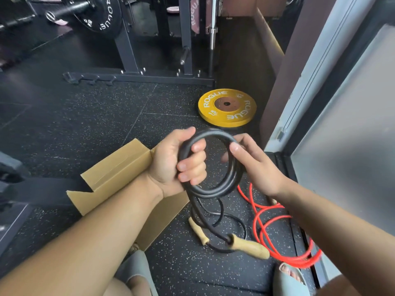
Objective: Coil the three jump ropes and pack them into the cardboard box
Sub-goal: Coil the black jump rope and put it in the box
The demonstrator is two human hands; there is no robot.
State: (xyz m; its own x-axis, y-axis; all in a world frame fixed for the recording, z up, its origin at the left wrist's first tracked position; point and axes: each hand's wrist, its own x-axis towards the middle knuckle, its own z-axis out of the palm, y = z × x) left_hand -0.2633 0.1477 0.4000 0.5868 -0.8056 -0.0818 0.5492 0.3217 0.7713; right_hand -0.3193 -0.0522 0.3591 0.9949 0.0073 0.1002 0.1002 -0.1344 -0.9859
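Note:
My left hand point(181, 161) grips a coil of thick black jump rope point(215, 189), fingers curled round its left side. My right hand point(254, 165) pinches the coil's upper right side. The rope's tail hangs to the floor and ends in a wooden handle point(250, 246). Another wooden handle point(197, 230) lies beside it among thinner black rope loops point(236, 223). A red jump rope point(275, 227) lies loose on the floor under my right forearm. The open cardboard box point(115, 174) sits on the floor beneath my left wrist, its inside hidden.
A yellow weight plate point(226, 107) lies flat on the black rubber floor beyond my hands. A steel rack point(136, 77) with barbell and plates stands at the back. A wall and glass panel point(342, 124) close off the right. My sandalled feet point(288, 278) are at the bottom.

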